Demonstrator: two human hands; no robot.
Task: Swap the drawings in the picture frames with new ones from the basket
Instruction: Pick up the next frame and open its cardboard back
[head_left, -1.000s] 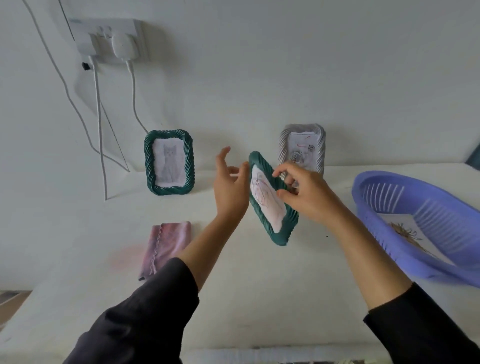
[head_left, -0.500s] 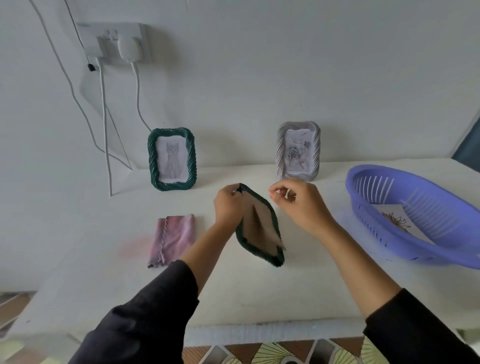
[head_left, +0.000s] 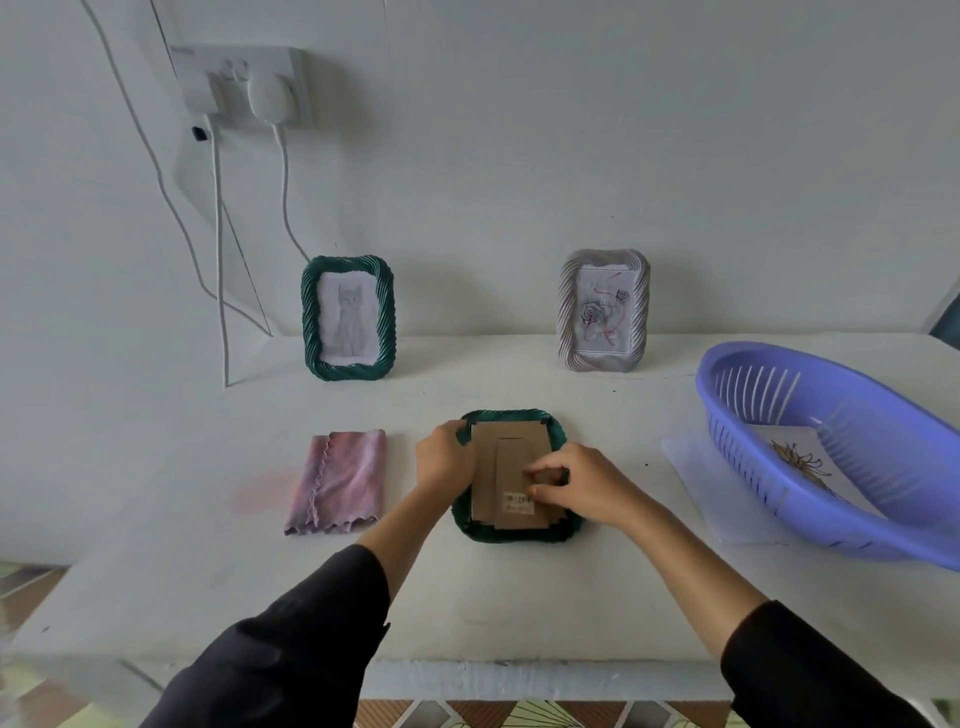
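A green frame (head_left: 560, 435) is laid face down on the table (head_left: 519, 603), midway between its left and right edges and nearer the front edge than the back. Its brown cardboard backing (head_left: 506, 437) is turned upward, with a folded stand flap and a barcode label on it. The frame's left rim is gripped by the left hand (head_left: 445, 461), the fingers curled over the edge. The right hand (head_left: 587, 486) is set on the backing, thumb and forefinger drawn together beside the label; a pinch on the flap's edge is suggested, but exactly what is held cannot be told.

Along the back edge a second green frame (head_left: 348, 318) with a cat drawing and a pale grey frame (head_left: 605, 312) are stood upright, well apart. A purple basket (head_left: 852, 525) is placed at the right edge, with a new drawing (head_left: 802, 460) lying inside. A pink cloth (head_left: 340, 480) is spread to the left of the face-down frame.

The frame is judged light and rigid, so it is best steadied by its rim. The backing is thin card, likely held by small tabs, and should be lifted at a corner or by the flap, not bent. The drawing beneath is paper: limp, easily creased, best taken by an edge.
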